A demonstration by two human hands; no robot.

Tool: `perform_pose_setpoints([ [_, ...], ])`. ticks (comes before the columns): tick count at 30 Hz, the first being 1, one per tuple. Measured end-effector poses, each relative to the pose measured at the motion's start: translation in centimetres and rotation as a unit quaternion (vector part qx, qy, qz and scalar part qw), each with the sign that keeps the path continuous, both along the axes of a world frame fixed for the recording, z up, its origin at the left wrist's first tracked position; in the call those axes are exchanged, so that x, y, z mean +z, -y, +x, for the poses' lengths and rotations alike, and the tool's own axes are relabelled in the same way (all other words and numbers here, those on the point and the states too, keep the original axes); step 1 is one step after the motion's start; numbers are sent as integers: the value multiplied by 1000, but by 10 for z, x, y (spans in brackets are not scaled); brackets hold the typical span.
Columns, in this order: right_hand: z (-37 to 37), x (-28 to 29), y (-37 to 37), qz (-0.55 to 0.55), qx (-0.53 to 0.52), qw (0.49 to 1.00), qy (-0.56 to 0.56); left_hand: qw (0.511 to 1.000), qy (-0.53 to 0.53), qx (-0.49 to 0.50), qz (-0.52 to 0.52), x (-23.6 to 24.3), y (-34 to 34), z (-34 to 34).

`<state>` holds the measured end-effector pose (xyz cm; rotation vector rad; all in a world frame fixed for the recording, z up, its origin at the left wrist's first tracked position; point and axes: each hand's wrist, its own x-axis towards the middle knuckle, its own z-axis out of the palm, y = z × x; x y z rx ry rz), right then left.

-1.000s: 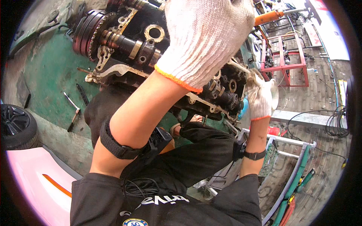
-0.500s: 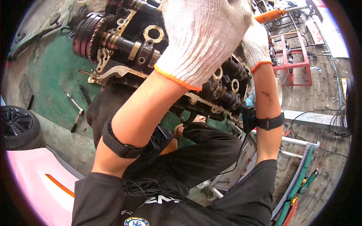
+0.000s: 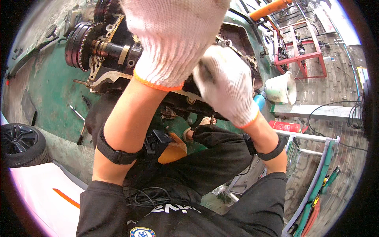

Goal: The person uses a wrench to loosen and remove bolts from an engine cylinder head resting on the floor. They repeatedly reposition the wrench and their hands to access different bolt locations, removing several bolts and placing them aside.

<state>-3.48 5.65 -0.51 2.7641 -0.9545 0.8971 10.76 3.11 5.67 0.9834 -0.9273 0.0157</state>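
My left hand [image 3: 171, 37], in a white knit glove with an orange cuff, is at the top centre over a dark engine assembly; its fingertips are out of view or hidden. My gloved right hand [image 3: 221, 83] is blurred, lower and to its right over the engine, close beside the left; its fingers are too smeared to show what they hold. The engine [image 3: 246, 45] has a camshaft [image 3: 112, 51] with a toothed round pulley [image 3: 79, 45] at its left end, and pale gasket edges. Both forearms wear black straps.
A tyre [image 3: 19, 144] and pink panel [image 3: 47, 189] lie at left, with tools [image 3: 81, 118] on the green floor [image 3: 51, 91]. At right are a red metal frame [image 3: 300, 63], orange cylinder [image 3: 268, 8], white bucket [image 3: 278, 89], red extinguisher [image 3: 286, 127], cables and a rail [image 3: 312, 136].
My right hand has moved left and inward over the engine, dropping lower than half a second ago. My left hand has shifted left and up. The view has shifted slightly.
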Motion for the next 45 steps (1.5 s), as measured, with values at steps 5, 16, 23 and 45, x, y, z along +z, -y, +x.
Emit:
perform_pose_setpoints([
  [5, -40, -6, -36, 20, 10, 1000, 21, 980, -123, -158, -5, -1, -1, 5],
  [16, -107, -18, -62, 386, -192, 749, 503, 977, -95, -175, 73, -6, 3, 19],
  [23, -150, -20, 17, 499, -226, 548, 632, 957, -151, -212, 128, -7, 5, 24],
  [45, -16, 3, 96, 270, -172, 935, 153, 938, -194, -234, 163, -8, 5, 25],
])
